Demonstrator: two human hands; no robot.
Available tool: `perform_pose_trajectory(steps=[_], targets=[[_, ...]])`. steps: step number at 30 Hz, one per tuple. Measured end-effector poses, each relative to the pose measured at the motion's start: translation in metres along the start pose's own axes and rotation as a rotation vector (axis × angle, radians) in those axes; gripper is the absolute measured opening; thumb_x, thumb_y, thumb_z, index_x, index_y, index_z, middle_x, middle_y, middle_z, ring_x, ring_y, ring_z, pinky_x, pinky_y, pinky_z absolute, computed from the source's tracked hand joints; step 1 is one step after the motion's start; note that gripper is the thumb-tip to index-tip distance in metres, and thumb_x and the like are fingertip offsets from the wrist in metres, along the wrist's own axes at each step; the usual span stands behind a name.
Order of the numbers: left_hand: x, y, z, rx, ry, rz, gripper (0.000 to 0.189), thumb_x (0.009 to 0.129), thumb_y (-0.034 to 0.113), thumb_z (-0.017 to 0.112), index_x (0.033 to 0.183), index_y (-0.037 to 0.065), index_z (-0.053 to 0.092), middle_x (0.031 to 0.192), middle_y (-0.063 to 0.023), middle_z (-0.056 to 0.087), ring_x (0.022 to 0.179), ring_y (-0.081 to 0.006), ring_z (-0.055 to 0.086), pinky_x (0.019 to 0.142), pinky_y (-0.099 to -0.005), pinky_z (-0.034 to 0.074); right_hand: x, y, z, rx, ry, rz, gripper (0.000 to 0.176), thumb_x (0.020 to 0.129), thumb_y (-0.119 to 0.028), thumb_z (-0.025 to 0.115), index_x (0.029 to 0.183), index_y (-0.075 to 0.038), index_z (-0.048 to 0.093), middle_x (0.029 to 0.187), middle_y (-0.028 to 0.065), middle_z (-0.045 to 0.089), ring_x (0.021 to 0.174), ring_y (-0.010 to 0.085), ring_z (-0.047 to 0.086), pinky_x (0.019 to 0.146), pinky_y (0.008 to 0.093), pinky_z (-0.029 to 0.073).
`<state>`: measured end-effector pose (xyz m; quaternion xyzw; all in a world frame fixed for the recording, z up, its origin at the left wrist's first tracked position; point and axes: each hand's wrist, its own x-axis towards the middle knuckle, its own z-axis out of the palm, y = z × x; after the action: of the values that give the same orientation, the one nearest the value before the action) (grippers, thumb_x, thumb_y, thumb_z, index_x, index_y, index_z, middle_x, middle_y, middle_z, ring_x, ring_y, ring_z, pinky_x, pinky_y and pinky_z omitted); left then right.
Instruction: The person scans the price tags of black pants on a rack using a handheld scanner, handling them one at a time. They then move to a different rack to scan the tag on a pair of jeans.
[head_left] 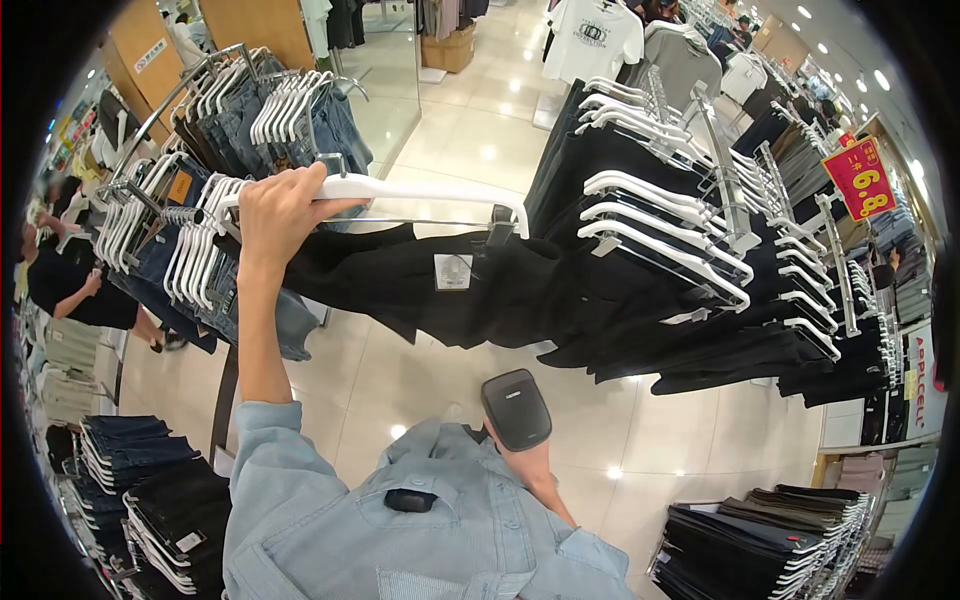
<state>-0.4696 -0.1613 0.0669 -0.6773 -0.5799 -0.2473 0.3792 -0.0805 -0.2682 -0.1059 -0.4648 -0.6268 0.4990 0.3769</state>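
- Your left hand (275, 215) is raised and clamped around the left end of a white hanger (430, 190), fingers wrapped over the bar.
- Black trousers (400, 280) hang clipped to that hanger, held in the air above the floor (400, 380), between the two racks.
- The trousers' right side runs into the black garments on the rack (720, 150) to your right; can't tell if the hanger's far end touches it.
- A white tag (453, 271) shows at the waistband, below the bar's middle.
- Your right hand (530, 468) is low, near your chest, closed on a black scanner (515, 408). Its head points up at the trousers, just under them and not touching.
- The hands are well apart: left high, right low.
- The jeans rack (290, 110) with white hangers sits just behind your left hand.
- A red price sign (858, 178) stands on the far right rack.
- Folded stacks (770, 540) lie at bottom right.
- Another person (70, 285) in black stands at far left, well clear of you.
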Motion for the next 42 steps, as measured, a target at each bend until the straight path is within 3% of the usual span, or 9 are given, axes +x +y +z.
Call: perform_pose_trajectory(steps=[11,14,16,17,18,21,29,31,42], targets=[[-0.007,-0.003,-0.003,0.003,-0.019,0.003,0.046,0.072,0.042,0.088,0.079,0.007,0.06,0.064,-0.004,0.062,0.057,-0.0206,0.063,0.05,-0.0336,0.046,-0.003,0.012,0.005,0.078,-0.092,0.053,0.019,0.084,-0.005,0.077,0.1,0.002,0.071,0.086,0.0118,0.075,0.075,0.0167,0.068,0.072,0.0325,0.054],[-0.008,0.0,-0.003,-0.007,-0.001,0.01,0.045,0.073,0.04,0.088,0.077,0.007,0.059,0.062,-0.0056,0.059,0.056,-0.0224,0.062,0.05,-0.0351,0.046,-0.001,0.016,0.006,0.084,-0.011,0.055,0.017,0.084,-0.006,0.076,0.095,0.004,0.069,0.082,0.0154,0.073,0.072,0.0163,0.067,0.07,0.0337,0.053],[-0.012,0.0,-0.004,-0.013,-0.025,0.0,0.043,0.074,0.037,0.089,0.077,0.007,0.059,0.062,-0.0071,0.059,0.056,-0.0238,0.062,0.05,-0.0364,0.045,0.001,0.024,0.003,0.001,-0.142,0.106,0.016,0.084,-0.006,0.073,0.091,0.006,0.067,0.078,0.0205,0.071,0.07,0.0159,0.066,0.068,0.0359,0.053],[-0.016,-0.002,-0.002,-0.004,-0.045,-0.015,0.042,0.074,0.036,0.089,0.077,0.006,0.059,0.062,-0.0077,0.059,0.055,-0.0246,0.061,0.05,-0.0368,0.044,0.002,0.015,0.001,0.017,-0.142,0.158,0.022,0.081,-0.01,0.073,0.091,0.008,0.066,0.078,0.0248,0.068,0.069,0.0251,0.069,0.069,0.0402,0.053],[-0.02,-0.004,0.001,0.009,-0.064,-0.03,0.042,0.075,0.035,0.089,0.077,0.006,0.059,0.062,-0.0083,0.059,0.055,-0.0253,0.061,0.05,-0.0373,0.044,0.001,0.02,0.0,0.025,-0.111,0.154,0.022,0.081,-0.01,0.073,0.091,0.008,0.066,0.078,0.0248,0.068,0.069,0.0251,0.069,0.069,0.0402,0.053],[-0.023,-0.007,0.0,-0.022,-0.075,-0.057,0.044,0.076,0.033,0.089,0.074,0.005,0.055,0.06,-0.0094,0.057,0.054,-0.0272,0.059,0.049,-0.0373,0.043,-0.005,0.031,0.001,-0.067,-0.2,0.275,0.03,0.076,-0.017,0.075,0.093,0.006,0.068,0.083,0.0267,0.07,0.082,0.0455,0.069,0.074,0.0459,0.054],[-0.008,0.002,0.005,-0.017,-0.221,-0.284,0.047,0.083,0.039,0.083,0.074,0.001,0.057,0.064,-0.0146,0.06,0.056,-0.0341,0.059,0.055,-0.0401,0.043,-0.008,0.037,0.001,-0.198,-0.35,0.265,0.032,0.075,-0.017,0.073,0.099,0.003,0.069,0.095,0.0279,0.071,0.093,0.0459,0.069,0.081,0.048,0.054],[-0.003,0.003,0.014,-0.031,-0.219,-0.28,0.047,0.084,0.04,0.083,0.074,0.002,0.056,0.064,-0.0136,0.06,0.056,-0.0342,0.059,0.055,-0.0404,0.043,-0.008,0.032,-0.001,-0.162,-0.291,0.195,0.029,0.079,-0.017,0.073,0.096,0.005,0.066,0.084,0.03,0.067,0.087,0.0496,0.065,0.073,0.0456,0.054],[0.036,0.029,0.066,-0.154,-0.277,-0.249,0.038,0.085,0.036,0.081,0.082,0.002,0.064,0.073,-0.014,0.065,0.066,-0.0356,0.064,0.059,-0.0419,0.047,-0.001,0.047,-0.023,-0.133,-0.227,0.298,0.033,0.08,-0.022,0.075,0.099,0.005,0.067,0.089,0.0273,0.07,0.086,0.0439,0.069,0.077,0.0447,0.054]])
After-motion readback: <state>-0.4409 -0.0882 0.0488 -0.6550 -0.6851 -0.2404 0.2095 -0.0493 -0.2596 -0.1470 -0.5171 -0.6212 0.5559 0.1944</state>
